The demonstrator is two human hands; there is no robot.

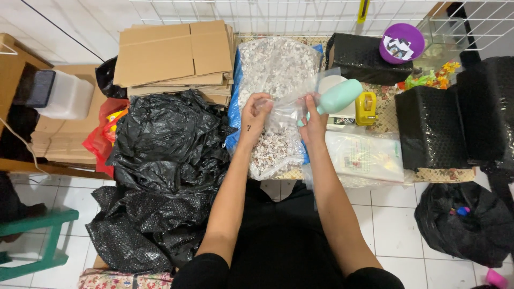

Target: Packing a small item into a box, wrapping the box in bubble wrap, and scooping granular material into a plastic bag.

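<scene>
Looking down from head height, the view showed two bare forearms reaching over a cluttered table [444, 174]. The left hand [255, 113] and the right hand [314, 119] met above a large clear bag of small mottled pieces [273, 69], which lay lengthwise on the table in front of the person. Between the hands hung a small clear plastic bag [282, 113]. The left fingers pinched its upper edge; the right thumb and fingers pinched the opposite edge, holding the mouth apart. A mint-green bottle [338, 96] angled out past the right hand, its narrow end at the fingers; whether that hand also held it could not be told.

The small bag looked thin, limp and slippery, likely to crumple or slide unless gripped at its rim with a firm pinch on each side. The bottle looked light, smooth and rigid, best held around its body.

Left of the work lay crumpled black plastic bags [166, 144] and a stack of flattened cardboard boxes [174, 53]. To the right sat a yellow tape dispenser [366, 108] and black bubble-wrapped parcels [431, 126].

The small bag's contents, if any, were lost against the patterned pieces beneath. The bottle's narrow end was hidden by the fingers.
</scene>
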